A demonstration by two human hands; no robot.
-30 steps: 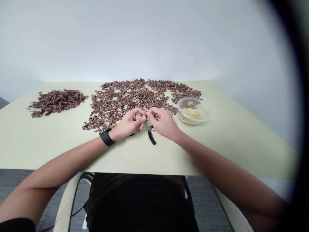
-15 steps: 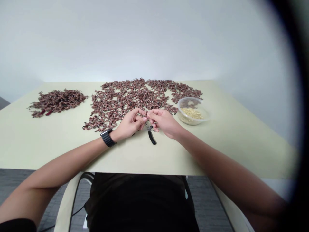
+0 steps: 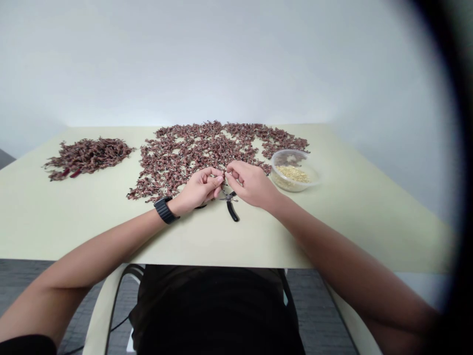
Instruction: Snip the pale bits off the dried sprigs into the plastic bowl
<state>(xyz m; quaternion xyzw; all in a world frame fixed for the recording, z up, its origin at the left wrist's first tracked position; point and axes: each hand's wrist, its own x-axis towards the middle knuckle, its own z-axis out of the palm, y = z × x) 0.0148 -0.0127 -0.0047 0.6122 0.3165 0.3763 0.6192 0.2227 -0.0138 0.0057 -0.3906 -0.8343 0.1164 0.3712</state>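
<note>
My left hand and my right hand meet at the front edge of a wide layer of small maroon-brown pieces. The curled left fingers pinch something tiny, too small to identify. My right fingertips sit beside them, and I cannot tell whether they hold anything. Just below both hands lie small pliers with black handles, with their metal head partly under my fingers. Neither hand touches the pliers' handles.
A heap of the same maroon pieces lies at the far left of the pale green table. A clear plastic tub holding pale yellow granules stands to the right. A black watch circles my left wrist.
My right hand has drawn back from the pliers, and its fingers now sit higher, near the left fingertips. The left hand and pliers have barely moved.
</note>
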